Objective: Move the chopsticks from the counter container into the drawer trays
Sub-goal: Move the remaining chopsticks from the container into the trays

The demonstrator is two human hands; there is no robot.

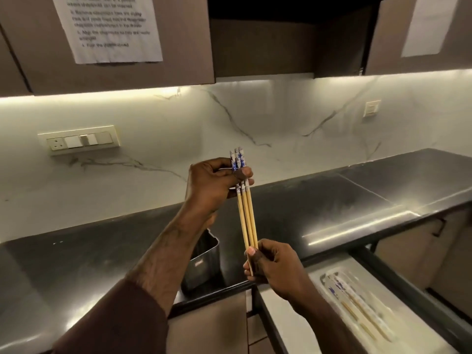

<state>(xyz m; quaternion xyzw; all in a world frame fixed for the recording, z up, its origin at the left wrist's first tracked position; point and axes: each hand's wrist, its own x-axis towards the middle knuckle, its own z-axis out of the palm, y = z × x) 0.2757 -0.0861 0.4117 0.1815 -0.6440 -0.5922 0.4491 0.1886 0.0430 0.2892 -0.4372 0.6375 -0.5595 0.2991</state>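
Note:
A small bundle of wooden chopsticks [246, 215] with blue-and-white patterned tops stands nearly upright in the air above the counter. My left hand [214, 185] grips the patterned upper ends. My right hand [273, 267] pinches the plain lower tips. Below my left forearm stands the steel counter container [207, 261], partly hidden by the arm; its contents do not show. At the lower right the open drawer holds a white tray [321, 274] with several chopsticks [357, 307] lying in it lengthwise.
The dark counter [306, 205] runs left to right against a marble backsplash with a switch plate [79, 142]. Wall cupboards hang overhead, one bearing a printed sheet [109, 26]. The drawer's dark frame [398, 279] juts out toward me at the lower right.

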